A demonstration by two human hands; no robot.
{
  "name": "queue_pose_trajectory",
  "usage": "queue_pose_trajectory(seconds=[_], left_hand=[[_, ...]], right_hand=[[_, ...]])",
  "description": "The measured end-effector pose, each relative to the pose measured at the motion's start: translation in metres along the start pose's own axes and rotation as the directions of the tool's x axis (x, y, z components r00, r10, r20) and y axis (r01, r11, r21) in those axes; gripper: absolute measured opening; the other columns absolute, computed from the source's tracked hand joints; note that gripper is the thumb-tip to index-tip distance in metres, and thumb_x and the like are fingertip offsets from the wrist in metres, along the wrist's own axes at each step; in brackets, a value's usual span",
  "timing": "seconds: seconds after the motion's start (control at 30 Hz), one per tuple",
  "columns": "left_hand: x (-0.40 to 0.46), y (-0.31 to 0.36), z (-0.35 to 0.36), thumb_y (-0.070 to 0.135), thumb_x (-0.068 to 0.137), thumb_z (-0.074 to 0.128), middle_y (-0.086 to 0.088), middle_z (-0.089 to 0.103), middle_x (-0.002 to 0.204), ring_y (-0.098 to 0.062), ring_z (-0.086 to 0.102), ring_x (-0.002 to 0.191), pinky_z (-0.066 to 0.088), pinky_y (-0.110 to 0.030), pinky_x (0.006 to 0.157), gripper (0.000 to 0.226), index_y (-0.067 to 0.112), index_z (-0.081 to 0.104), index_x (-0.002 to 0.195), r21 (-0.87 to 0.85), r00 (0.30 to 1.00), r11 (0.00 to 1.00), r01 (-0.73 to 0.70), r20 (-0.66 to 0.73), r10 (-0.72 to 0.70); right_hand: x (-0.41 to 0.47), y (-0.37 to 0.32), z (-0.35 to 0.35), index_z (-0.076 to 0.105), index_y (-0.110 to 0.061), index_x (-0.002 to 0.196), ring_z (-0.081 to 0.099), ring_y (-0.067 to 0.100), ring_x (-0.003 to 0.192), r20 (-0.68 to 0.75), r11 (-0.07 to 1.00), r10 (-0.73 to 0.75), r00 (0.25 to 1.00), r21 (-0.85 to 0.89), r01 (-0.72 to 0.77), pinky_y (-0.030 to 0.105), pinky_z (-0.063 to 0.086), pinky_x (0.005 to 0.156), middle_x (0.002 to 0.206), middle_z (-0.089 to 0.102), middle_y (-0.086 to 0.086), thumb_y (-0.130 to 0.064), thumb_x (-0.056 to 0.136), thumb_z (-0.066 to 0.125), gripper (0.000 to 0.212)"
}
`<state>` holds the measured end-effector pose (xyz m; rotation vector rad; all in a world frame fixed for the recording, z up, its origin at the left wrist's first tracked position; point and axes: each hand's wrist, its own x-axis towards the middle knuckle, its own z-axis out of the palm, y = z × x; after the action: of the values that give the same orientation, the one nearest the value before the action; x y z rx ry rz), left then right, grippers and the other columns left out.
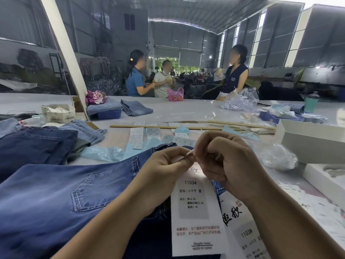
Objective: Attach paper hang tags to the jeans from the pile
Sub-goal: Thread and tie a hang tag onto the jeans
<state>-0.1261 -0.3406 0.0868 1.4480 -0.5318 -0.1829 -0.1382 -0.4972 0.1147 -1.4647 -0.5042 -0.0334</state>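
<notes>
Blue jeans (56,199) lie spread before me, back pocket up. A white paper hang tag (196,212) printed "1103#" hangs from between my hands over the jeans. My left hand (168,165) pinches the tag's top edge with curled fingers. My right hand (227,161) is curled and pinches a thin pale fastener (190,152) at the same spot. A second tag (240,225) lies tilted beside the first, partly under my right forearm. A pile of folded jeans (37,144) sits at the left.
Sticker sheets (138,137), blue plastic wrap (104,153) and wooden sticks (168,127) lie on the table beyond my hands. White boxes (313,141) and crumpled clear plastic (280,157) stand at the right. Three people stand at the table's far side.
</notes>
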Motion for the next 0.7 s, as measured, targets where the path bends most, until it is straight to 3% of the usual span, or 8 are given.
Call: queue_pose_trajectory(seconds=[0.13, 0.23, 0.33, 0.4, 0.47, 0.53, 0.6, 0.7], left_hand=[[-0.002, -0.002, -0.003, 0.036, 0.073, 0.068, 0.000, 0.070, 0.075, -0.012, 0.062, 0.061, 0.050, -0.022, 0.055, 0.019, 0.021, 0.078, 0.078, -0.033, 0.999, 0.999, 0.024, -0.048, -0.026], [-0.003, -0.001, -0.003, 0.034, 0.073, 0.067, 0.003, 0.071, 0.073, -0.009, 0.062, 0.060, 0.050, -0.019, 0.054, 0.018, 0.023, 0.079, 0.078, -0.084, 0.999, 0.996, 0.018, -0.043, -0.022], [-0.003, -0.001, -0.003, 0.032, 0.073, 0.068, -0.002, 0.072, 0.078, -0.012, 0.063, 0.063, 0.051, -0.021, 0.057, 0.018, 0.019, 0.079, 0.081, -0.104, 0.999, 0.995, 0.005, -0.034, -0.009], [-0.003, -0.002, -0.005, 0.032, 0.074, 0.069, -0.006, 0.073, 0.081, -0.015, 0.065, 0.066, 0.053, -0.024, 0.059, 0.019, 0.019, 0.079, 0.083, -0.109, 0.999, 0.994, 0.007, -0.037, -0.011], [-0.003, -0.001, -0.006, 0.032, 0.071, 0.071, -0.006, 0.074, 0.081, -0.016, 0.067, 0.066, 0.055, -0.026, 0.060, 0.018, 0.020, 0.080, 0.082, -0.133, 0.999, 0.991, 0.023, -0.030, -0.027], [-0.004, 0.000, -0.007, 0.031, 0.071, 0.076, -0.007, 0.075, 0.080, -0.016, 0.069, 0.067, 0.056, -0.026, 0.061, 0.015, 0.021, 0.080, 0.082, -0.116, 0.999, 0.993, 0.035, -0.016, -0.037], [-0.004, -0.001, -0.007, 0.029, 0.074, 0.082, -0.008, 0.075, 0.083, -0.018, 0.069, 0.070, 0.056, -0.028, 0.064, 0.013, 0.021, 0.080, 0.084, -0.076, 0.999, 0.997, 0.031, -0.005, -0.031], [-0.004, -0.005, -0.007, 0.032, 0.075, 0.071, -0.009, 0.075, 0.084, -0.019, 0.068, 0.073, 0.054, -0.030, 0.068, 0.017, 0.021, 0.079, 0.085, -0.006, 1.000, 1.000, 0.016, 0.001, -0.016]], right_hand=[[-0.003, -0.001, -0.006, 0.058, -0.009, 0.060, 0.020, 0.011, 0.037, -0.038, 0.999, 0.012, 0.999, -0.050, -0.013, 0.014, 0.022, 0.040, 0.047, 0.036, 0.006, -0.007, 0.069, 0.040, 0.020], [-0.009, 0.000, -0.011, 0.054, -0.015, 0.059, 0.020, 0.011, 0.037, -0.092, 0.991, 0.028, 0.995, -0.126, -0.040, 0.015, 0.022, 0.038, 0.047, 0.036, 0.003, -0.013, 0.074, 0.049, 0.015], [-0.015, 0.002, -0.011, 0.046, -0.017, 0.067, 0.024, 0.010, 0.043, -0.169, 0.923, -0.001, 0.986, -0.379, -0.064, 0.020, 0.023, 0.039, 0.052, 0.035, -0.002, -0.027, 0.079, 0.072, 0.031], [-0.017, 0.005, -0.011, 0.044, -0.018, 0.072, 0.027, 0.006, 0.045, -0.190, 0.838, -0.071, 0.979, -0.543, -0.045, 0.019, 0.025, 0.040, 0.052, 0.034, -0.008, -0.032, 0.080, 0.078, 0.038], [-0.015, 0.004, -0.007, 0.058, -0.026, 0.091, 0.033, 0.002, 0.043, -0.137, 0.802, -0.100, 0.985, -0.598, -0.002, 0.014, 0.029, 0.042, 0.050, 0.040, -0.010, -0.037, 0.080, 0.076, 0.024], [-0.014, 0.003, -0.006, 0.062, -0.040, 0.120, 0.053, -0.002, 0.051, -0.071, 0.777, -0.081, 0.994, -0.630, 0.018, 0.010, 0.040, 0.052, 0.061, 0.057, -0.014, -0.045, 0.079, 0.072, 0.043], [-0.011, 0.000, -0.006, 0.071, -0.039, 0.113, 0.064, -0.006, 0.068, -0.036, 0.762, -0.071, 0.997, -0.647, 0.031, 0.014, 0.050, 0.063, 0.078, 0.068, -0.019, -0.053, 0.073, 0.068, 0.043], [-0.008, -0.003, -0.005, 0.078, -0.031, 0.091, 0.069, 0.002, 0.075, -0.050, 0.736, -0.064, 0.997, -0.677, 0.013, 0.022, 0.056, 0.068, 0.081, 0.072, -0.014, -0.052, 0.072, 0.070, 0.029]])
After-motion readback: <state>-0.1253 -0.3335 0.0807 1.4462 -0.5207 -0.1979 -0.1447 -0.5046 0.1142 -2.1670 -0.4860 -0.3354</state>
